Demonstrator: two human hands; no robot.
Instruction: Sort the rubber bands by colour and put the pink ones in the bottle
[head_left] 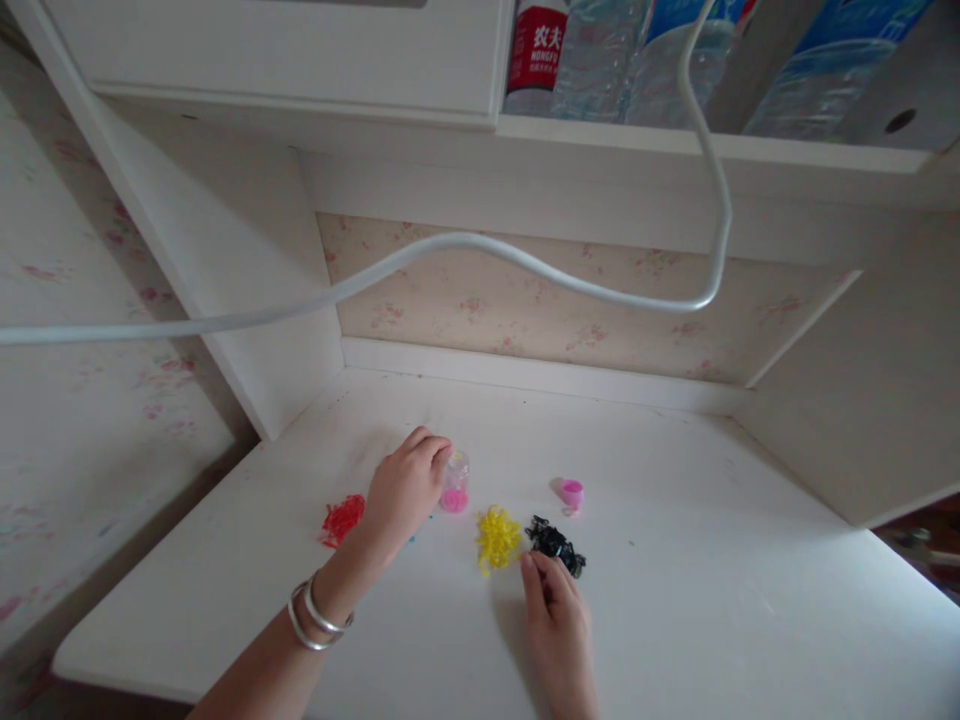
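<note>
My left hand [409, 482] is closed, its fingertips against the upper left side of a small clear plastic jar [456, 472]. Pink material [454, 500] shows in the jar's lower part. Red small rubber bands [343, 520] are heaped left of that wrist, and a few blue bits peek out beside it. My right hand [553, 610] pinches thumb and forefinger together between a yellow pile of little bands [497, 538] and a black pile [556, 546]. Whatever its fingertips hold is too small to make out. A pink cap [572, 493] lies behind the black pile.
The white desk [690, 590] has side panels and a low back ledge. Across the view in front of me hangs a white cable or tube [465, 242]. Water bottles [600, 55] stand on the shelf above, next to a white cabinet front [300, 60].
</note>
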